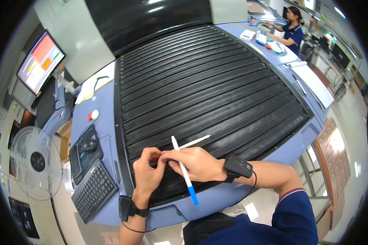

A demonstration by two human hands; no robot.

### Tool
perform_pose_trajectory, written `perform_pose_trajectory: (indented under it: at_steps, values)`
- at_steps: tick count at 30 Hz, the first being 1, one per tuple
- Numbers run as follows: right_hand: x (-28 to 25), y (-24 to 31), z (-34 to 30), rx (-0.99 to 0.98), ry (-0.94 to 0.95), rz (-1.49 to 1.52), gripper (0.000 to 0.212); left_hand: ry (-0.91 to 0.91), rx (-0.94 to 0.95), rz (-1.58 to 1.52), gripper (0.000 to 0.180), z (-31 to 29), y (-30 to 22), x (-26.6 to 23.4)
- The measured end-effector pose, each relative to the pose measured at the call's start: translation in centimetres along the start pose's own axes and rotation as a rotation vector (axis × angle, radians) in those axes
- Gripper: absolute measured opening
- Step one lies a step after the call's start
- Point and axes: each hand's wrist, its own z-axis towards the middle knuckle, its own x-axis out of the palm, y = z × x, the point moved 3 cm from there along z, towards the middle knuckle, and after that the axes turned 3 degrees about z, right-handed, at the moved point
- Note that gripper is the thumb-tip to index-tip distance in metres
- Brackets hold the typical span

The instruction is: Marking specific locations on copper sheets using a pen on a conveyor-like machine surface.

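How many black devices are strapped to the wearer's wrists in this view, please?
2: one black device sits behind the left hand, the other black device behind the right hand, which holds a white stick with a blue end.

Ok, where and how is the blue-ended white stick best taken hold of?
Probably by the blue end, pinched across its width, coming from the person's near side. The white stick is slim and straight; that end juts clear toward the person, beyond the right hand holding it farther up.
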Motion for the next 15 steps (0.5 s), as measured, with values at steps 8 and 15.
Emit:
perform_pose_trajectory:
  at_steps: [8,15]
  values:
    - [-0.17,-0.70,-0.03,0.126,-0.009,0.196,0.021,0.056,0.016,0.079,0.014,-0.10,0.09,0.27]
    - [-0.23,-0.86,0.05,0.141,-0.019,0.216,0.019,0.029,0.015,0.043,0.015,0.10,0.06,0.37]
